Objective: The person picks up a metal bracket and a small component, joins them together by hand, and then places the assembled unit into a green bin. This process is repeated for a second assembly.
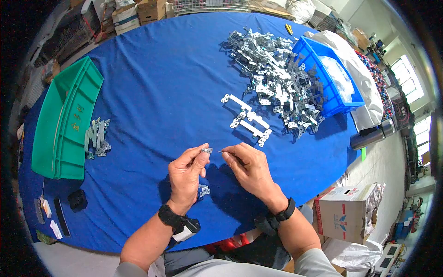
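Observation:
My left hand point(185, 174) is closed, pinching a small silvery metal bracket point(207, 150) between thumb and fingers. To its right, my right hand point(251, 170) pinches a thin pin-like piece point(219, 152) that points toward the bracket; its exact kind is too small to tell. A narrow gap separates the two. Another metal bracket point(203, 190) lies on the blue cloth beside my left wrist, partly hidden by the hand. Several longer metal brackets point(247, 121) lie loose ahead of my right hand.
A large heap of metal brackets point(281, 78) spreads before a blue bin point(330, 99) at the right. On the left stands a green crate point(57, 124), with a smaller bracket pile point(98, 138) beside it. A cardboard box point(344, 214) sits beyond the table's right edge.

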Motion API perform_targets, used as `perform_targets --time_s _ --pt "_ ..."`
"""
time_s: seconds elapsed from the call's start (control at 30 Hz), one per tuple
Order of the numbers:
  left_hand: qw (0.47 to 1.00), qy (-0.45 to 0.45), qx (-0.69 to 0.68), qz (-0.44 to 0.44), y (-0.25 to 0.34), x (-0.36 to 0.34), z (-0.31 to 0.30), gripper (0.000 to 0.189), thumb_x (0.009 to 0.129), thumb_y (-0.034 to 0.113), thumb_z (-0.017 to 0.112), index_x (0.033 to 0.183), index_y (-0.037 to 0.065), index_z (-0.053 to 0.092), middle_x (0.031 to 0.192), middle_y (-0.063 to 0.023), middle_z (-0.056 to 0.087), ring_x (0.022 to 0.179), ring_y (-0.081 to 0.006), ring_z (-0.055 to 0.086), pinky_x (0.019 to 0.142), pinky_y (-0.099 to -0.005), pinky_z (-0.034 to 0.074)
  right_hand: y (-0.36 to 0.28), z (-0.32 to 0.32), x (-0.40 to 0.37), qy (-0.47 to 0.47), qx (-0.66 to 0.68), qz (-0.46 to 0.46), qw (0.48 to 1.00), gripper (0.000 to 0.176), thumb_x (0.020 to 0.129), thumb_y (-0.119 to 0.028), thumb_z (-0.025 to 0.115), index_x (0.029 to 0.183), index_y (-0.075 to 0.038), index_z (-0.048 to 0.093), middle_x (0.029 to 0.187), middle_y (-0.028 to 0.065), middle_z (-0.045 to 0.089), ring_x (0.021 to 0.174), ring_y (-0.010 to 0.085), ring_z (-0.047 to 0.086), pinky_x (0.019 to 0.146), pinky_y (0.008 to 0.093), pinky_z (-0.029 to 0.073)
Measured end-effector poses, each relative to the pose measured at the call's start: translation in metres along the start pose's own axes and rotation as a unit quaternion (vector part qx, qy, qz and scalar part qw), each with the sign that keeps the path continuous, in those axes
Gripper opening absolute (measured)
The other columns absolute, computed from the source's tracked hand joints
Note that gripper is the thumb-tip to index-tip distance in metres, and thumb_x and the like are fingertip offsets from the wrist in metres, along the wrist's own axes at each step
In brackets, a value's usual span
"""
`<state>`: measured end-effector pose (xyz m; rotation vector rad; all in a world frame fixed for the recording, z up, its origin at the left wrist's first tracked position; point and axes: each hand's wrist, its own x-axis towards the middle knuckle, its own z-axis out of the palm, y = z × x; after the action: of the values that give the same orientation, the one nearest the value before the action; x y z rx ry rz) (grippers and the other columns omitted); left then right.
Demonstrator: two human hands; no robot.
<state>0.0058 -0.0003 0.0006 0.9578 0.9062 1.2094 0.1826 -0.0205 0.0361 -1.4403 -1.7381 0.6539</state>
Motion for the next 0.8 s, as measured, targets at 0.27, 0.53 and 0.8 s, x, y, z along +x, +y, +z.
perform_targets --time_s 0.27,0.53,0.8 --pt "0.999 -0.017 0.017 0.022 0.0015 -0.0010 0.0051 0.027 0.095 0.009 0.066 0.120 0.001 0.068 0.096 -0.0044 0.070 0.066 -0.0038 0.053 0.053 -0.0173 0.042 0.0056 0.0060 -0.0012 0.043 -0.055 -0.063 0.996 0.009 0.090 -0.010 0.067 0.096 -0.005 0.064 0.079 0.0121 0.059 0.068 0.0312 0.062 0.059 0.0406 0.050" --pt "0.999 -0.009 0.008 -0.036 0.0028 -0.0039 0.0046 0.021 0.094 0.009 0.068 0.113 0.002 0.071 0.084 -0.0008 0.069 0.054 0.0004 0.046 0.044 -0.0160 0.035 0.0079 0.0079 -0.0012 0.046 -0.058 -0.067 0.995 0.009 0.089 -0.011 0.067 0.096 -0.006 0.064 0.079 0.0116 0.058 0.069 0.0316 0.062 0.058 0.0415 0.050" --pt "1.000 -0.004 0.003 -0.024 0.0058 -0.0034 0.0060 0.018 0.091 0.004 0.069 0.109 0.000 0.072 0.094 -0.0049 0.071 0.055 -0.0011 0.049 0.045 -0.0169 0.039 0.0066 0.0094 -0.0030 0.025 -0.092 -0.065 0.993 0.009 0.089 -0.011 0.067 0.095 -0.006 0.063 0.079 0.0111 0.057 0.070 0.0314 0.062 0.059 0.0417 0.051"
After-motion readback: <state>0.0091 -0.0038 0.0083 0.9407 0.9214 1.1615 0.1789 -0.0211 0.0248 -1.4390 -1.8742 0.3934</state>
